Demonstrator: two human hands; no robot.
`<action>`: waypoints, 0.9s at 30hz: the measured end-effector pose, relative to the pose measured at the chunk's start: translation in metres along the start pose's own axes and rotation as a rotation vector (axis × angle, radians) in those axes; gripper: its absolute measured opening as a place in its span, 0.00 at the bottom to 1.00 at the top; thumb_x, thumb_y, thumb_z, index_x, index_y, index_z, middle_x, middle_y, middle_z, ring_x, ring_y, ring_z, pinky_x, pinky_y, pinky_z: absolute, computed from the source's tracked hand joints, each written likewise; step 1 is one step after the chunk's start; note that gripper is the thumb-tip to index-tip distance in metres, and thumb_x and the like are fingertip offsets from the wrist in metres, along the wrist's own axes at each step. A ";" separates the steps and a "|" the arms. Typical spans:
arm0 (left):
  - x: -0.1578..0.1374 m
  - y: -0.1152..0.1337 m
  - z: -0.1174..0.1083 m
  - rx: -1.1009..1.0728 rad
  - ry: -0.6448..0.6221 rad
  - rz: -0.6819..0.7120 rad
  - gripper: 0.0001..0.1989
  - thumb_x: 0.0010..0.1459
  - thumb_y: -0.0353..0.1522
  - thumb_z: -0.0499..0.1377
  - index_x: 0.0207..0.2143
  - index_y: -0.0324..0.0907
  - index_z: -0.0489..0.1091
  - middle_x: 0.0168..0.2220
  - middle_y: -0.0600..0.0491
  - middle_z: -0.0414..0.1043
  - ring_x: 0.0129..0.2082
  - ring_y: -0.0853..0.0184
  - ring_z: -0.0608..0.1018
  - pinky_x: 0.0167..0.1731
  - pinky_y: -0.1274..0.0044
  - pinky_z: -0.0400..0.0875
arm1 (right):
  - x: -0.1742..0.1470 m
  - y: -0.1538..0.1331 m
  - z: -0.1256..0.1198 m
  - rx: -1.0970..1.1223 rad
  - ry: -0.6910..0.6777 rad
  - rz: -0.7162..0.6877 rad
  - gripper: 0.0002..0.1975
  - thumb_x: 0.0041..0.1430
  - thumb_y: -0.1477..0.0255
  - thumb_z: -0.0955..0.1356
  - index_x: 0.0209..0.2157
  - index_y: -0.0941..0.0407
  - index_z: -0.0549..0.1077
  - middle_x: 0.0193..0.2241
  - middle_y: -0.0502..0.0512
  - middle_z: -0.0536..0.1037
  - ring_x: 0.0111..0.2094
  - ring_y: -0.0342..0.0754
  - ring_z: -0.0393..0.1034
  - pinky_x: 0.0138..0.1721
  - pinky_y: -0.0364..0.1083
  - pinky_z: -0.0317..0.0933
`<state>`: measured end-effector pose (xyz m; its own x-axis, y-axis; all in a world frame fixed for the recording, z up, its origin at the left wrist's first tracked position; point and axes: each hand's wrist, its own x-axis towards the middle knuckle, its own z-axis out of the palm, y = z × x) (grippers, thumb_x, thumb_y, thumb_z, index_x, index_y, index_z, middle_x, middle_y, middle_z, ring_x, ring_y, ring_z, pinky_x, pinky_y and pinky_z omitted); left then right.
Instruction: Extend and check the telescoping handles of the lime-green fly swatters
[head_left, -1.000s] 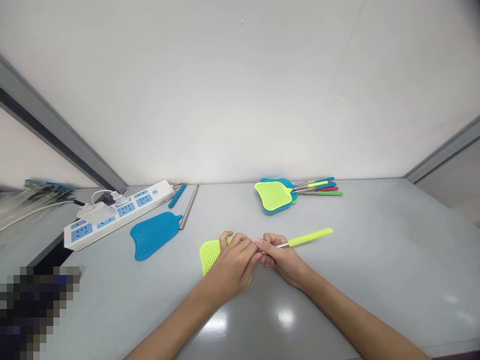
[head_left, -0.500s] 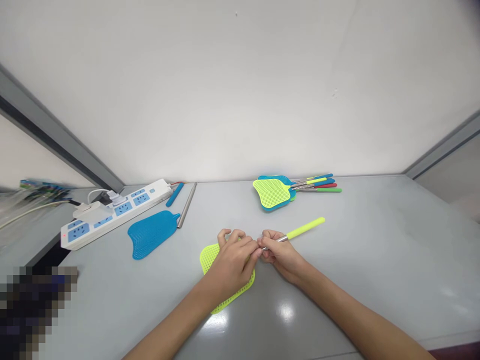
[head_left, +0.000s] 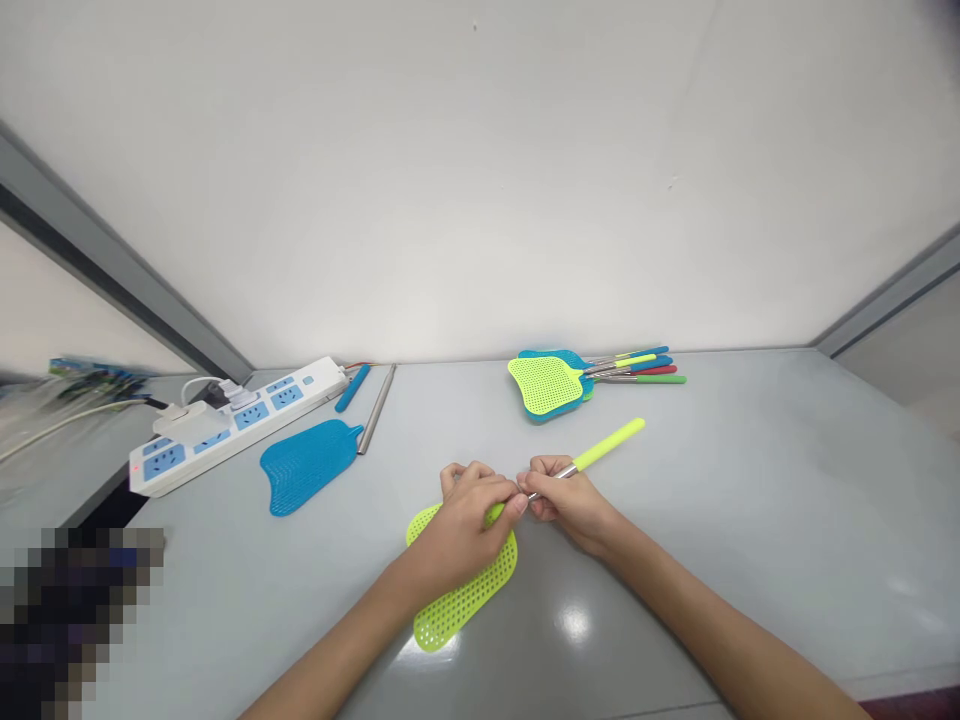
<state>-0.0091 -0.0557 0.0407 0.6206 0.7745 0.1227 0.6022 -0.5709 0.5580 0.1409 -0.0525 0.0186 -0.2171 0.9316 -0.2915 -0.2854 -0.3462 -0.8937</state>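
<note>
A yellow-green perforated fly swatter head lies under my left hand, whose fingers are closed around its neck. My right hand pinches the thin metal rod close to where it meets the neck. From that rod a yellow-green grip points up and to the right. My fingertips almost touch, and they hide the joint between rod and head. Off to the left lie a blue swatter head, a bare metal rod and a loose blue grip.
A pile of fly swatters with yellow, blue, red and green handles lies by the wall. On the left a white power strip holds a plugged-in adapter. Plastic bags sit beyond the table's left side.
The swatter head has turned, its lower end coming nearer to me. The yellow-green grip has tilted more steeply upward. Both hands keep their hold, and the whole view has shifted slightly.
</note>
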 end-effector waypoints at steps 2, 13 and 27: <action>-0.001 -0.005 0.000 0.018 0.014 -0.003 0.12 0.59 0.33 0.43 0.29 0.43 0.64 0.27 0.57 0.66 0.33 0.68 0.64 0.40 0.69 0.50 | 0.001 -0.001 -0.003 -0.021 -0.056 0.014 0.16 0.43 0.67 0.68 0.14 0.58 0.58 0.11 0.46 0.63 0.13 0.35 0.48 0.16 0.40 0.38; 0.002 -0.008 -0.013 0.271 0.034 0.137 0.11 0.58 0.32 0.45 0.26 0.40 0.61 0.24 0.55 0.63 0.30 0.67 0.62 0.37 0.69 0.51 | -0.004 0.002 0.003 -0.177 -0.200 0.017 0.18 0.51 0.62 0.61 0.14 0.57 0.62 0.11 0.46 0.59 0.13 0.38 0.48 0.15 0.41 0.40; 0.002 -0.001 -0.028 0.107 -0.089 0.166 0.14 0.59 0.31 0.41 0.27 0.42 0.63 0.23 0.56 0.59 0.30 0.69 0.61 0.39 0.70 0.51 | -0.004 0.006 0.004 -0.217 -0.142 -0.134 0.18 0.50 0.71 0.60 0.10 0.56 0.55 0.09 0.45 0.51 0.13 0.38 0.43 0.16 0.42 0.38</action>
<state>-0.0225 -0.0465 0.0633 0.7548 0.6430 0.1298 0.5349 -0.7179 0.4455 0.1365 -0.0587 0.0161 -0.3236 0.9373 -0.1292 -0.1168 -0.1750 -0.9776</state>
